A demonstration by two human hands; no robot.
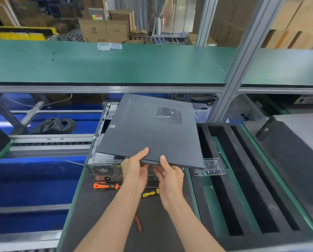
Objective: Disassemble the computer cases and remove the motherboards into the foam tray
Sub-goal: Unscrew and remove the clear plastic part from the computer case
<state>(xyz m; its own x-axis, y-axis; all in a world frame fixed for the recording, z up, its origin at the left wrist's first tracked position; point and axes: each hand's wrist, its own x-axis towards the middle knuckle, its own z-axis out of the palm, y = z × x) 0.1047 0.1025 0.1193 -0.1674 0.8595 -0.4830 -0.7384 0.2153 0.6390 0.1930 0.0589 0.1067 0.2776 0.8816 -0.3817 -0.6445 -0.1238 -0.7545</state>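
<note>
A computer case (pixel 101 164) lies on its side on the dark work mat, its rear fan grille facing me. Above it the dark grey side panel (pixel 148 131), with a perforated vent patch, is tilted and lifted clear of the chassis. My left hand (pixel 135 170) grips the panel's near edge, thumb on top. My right hand (pixel 170 177) grips the same edge just to the right. The black foam tray (pixel 243 179) with long slots lies to the right of the case. The motherboard is hidden under the panel.
An orange-handled screwdriver (pixel 104 186) and a yellow-handled tool (pixel 149 193) lie on the mat in front of the case; a red tool (pixel 138 223) lies nearer me. A small clear plastic box (pixel 209 167) sits on the tray's edge. A green shelf (pixel 115 64) spans above. Coiled cables (pixel 55 125) lie left.
</note>
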